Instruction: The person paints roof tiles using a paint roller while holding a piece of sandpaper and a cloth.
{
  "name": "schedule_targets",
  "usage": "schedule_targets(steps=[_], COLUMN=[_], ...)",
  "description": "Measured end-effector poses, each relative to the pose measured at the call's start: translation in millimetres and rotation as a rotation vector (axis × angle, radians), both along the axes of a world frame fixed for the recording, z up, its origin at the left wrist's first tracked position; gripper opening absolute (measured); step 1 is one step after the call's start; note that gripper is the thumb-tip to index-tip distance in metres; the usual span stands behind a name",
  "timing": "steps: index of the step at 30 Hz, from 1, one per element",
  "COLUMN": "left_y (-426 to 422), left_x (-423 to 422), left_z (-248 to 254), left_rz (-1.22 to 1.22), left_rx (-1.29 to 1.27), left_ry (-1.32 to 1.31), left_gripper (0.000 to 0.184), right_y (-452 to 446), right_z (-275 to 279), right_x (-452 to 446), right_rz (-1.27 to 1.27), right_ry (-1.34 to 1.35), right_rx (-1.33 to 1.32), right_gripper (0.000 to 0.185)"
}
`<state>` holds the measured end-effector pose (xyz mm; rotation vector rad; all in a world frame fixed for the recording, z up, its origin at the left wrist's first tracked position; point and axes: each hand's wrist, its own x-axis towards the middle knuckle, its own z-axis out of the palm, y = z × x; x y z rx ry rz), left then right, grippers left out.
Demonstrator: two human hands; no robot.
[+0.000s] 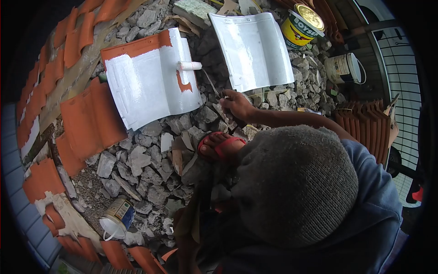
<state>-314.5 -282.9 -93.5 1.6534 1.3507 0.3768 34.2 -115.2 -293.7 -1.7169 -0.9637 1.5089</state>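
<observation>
Where the hand grips, the roller is obscured.

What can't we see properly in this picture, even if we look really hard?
Left hand: head view, hidden by the person's body or dark shadow.
Part of the roller's handle: head view, covered by the right hand.
Small print on the bucket near the stacked tiles: head view, too small and blurred.
Red thing, far right: head view, cut off by the dark rim.

Large white letters on the can read "BOYSE", with anything further lost round its curve. Print on two pails, one right, one lower left, is illegible.
</observation>
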Motion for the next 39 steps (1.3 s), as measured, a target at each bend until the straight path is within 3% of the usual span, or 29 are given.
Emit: schedule_targets(steps=[3, 7, 16, 19, 24, 27, 30, 32, 35, 39], left_y=[-2.2, -5.4, -9.5, -13.0, -20.0, -25.5, -33.3, -24.7, -13.9, -18.6], left_x=[-2.5, -4.4, -9.3, -12.6, -19.1, -21.3, -23.7, -20.8, -10.4, -14.1], left_z=[0.7, 0.8, -2.6, -3.0, -13.0, -17.2, -22.1, -13.5, -0.8, -6.5], left_rz=[0.011, 0.028, 0.056, 0.079, 0.087, 0.054, 0.193, 0.111, 0.160, 0.181], left_rx=[0.004, 0.003, 0.012, 0.014, 0.009, 0.084, -0.156, -0.008, 0.012, 0.005], left_ry=[0.003, -0.001, -0.018, -0.029, -0.048, -0.008, -0.060, -0.017, -0.020, -0.046], left_gripper=[0.034, 0.033, 0.031, 0.031, 0.030, 0.031, 0.032, 0.028, 0.042, 0.041], right_y=[-14.9, -63.1, -38.5, -22.7, 12.8, 16.4, 13.8, 14.7, 12.4, 13.3], right_z=[3.8, -13.3, 44.0, 90.2, 150.1, 132.3, 112.2, 103.3, 87.8, 82.8], right_x=[13.8, 22.4, 46.9, 46.4, 55.0, 60.7, 53.6, 45.5, 40.7, 40.0], right_rz=[0.168, 0.205, 0.471, 0.480, 0.646, 0.731, 0.728, 0.723, 0.724, 0.774], right_ry=[0.022, 0.072, -0.050, -0.457, -0.685, -0.711, -0.743, -0.763, -0.799, -0.799], right_rx=[-0.123, -0.132, -0.288, 0.193, 0.215, 0.209, 0.222, 0.201, 0.255, 0.115], right_gripper=[0.027, 0.027, 0.034, 0.037, 0.045, 0.045, 0.044, 0.042, 0.041, 0.041])
